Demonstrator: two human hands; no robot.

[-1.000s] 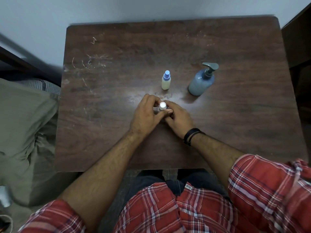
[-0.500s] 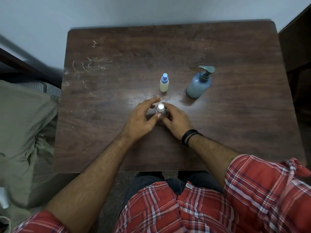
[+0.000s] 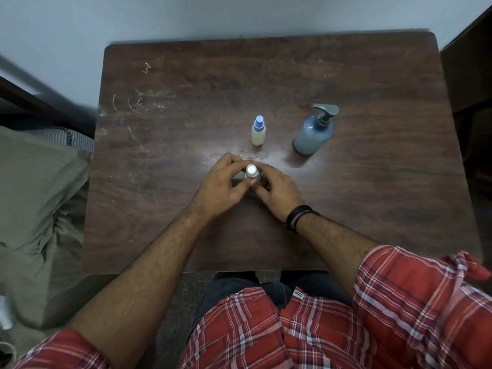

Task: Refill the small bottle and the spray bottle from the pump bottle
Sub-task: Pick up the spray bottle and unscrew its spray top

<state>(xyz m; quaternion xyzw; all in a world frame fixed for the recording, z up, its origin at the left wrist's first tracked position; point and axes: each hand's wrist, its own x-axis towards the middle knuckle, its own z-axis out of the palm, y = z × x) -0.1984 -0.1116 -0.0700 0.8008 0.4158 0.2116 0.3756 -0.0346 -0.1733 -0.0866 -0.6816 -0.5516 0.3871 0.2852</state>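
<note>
A small clear bottle with a white cap point(image 3: 251, 172) stands upright on the dark wooden table point(image 3: 170, 209), between my two hands. My left hand point(image 3: 222, 183) curls its fingers and thumb round the bottle from the left. On the right side my right hand point(image 3: 275, 189) holds the bottle low down, its fingertips against the body. Beyond them stands a pale yellow spray bottle with a blue top point(image 3: 258, 131). A blue-grey pump bottle point(image 3: 314, 133) stands to its right, nozzle pointing right.
A pale wall runs behind the table's far edge. A grey-green cushion or bedding point(image 3: 34, 209) lies left of the table, and dark furniture point(image 3: 468, 75) stands at the right. My lap in a red plaid shirt is at the near edge.
My left hand's fingers, spread open half a second ago, have curled back round the small bottle. The bottle and my right hand stay in place.
</note>
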